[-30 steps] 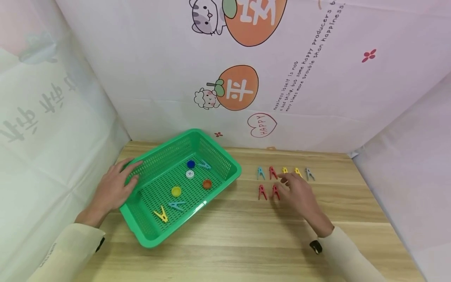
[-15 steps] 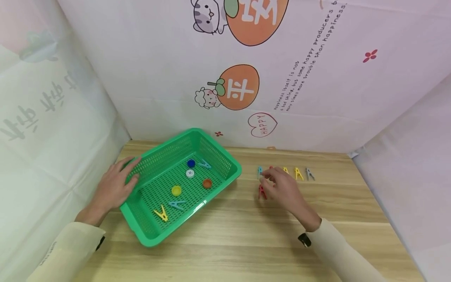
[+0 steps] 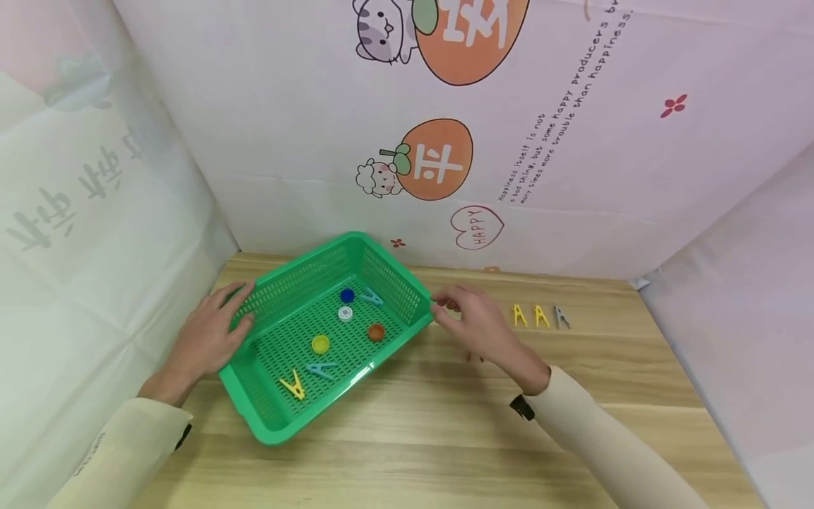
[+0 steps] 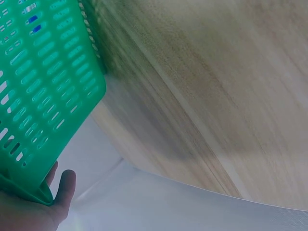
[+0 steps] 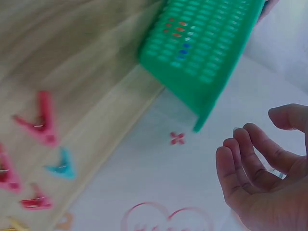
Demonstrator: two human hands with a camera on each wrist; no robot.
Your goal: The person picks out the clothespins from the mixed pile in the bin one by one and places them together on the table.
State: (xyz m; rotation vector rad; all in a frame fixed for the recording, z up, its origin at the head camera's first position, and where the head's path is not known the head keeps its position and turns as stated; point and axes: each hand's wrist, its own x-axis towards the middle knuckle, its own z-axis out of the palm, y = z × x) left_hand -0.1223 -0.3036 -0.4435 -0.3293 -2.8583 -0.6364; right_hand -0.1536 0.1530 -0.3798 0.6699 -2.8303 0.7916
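A green plastic basket sits at an angle on the table. My left hand holds its left rim, fingers reaching over the edge; the left wrist view shows the rim between its digits. Near the opposite corner is my right hand, fingertips right at the rim in the head view. That hand is empty in the right wrist view, its fingers loosely bent and thumb apart. Inside the basket lie a yellow clothespin, two blue clothespins and several round caps, one yellow, one orange.
Two yellow clothespins and a grey clothespin lie at the right on the wooden table. Red clothespins and a blue clothespin are mostly hidden behind my right hand in the head view. White printed sheets enclose the table.
My right hand has moved left from over the red clothespins to the basket's right corner, uncovering the yellow clothespins. The left hand and basket stay put.
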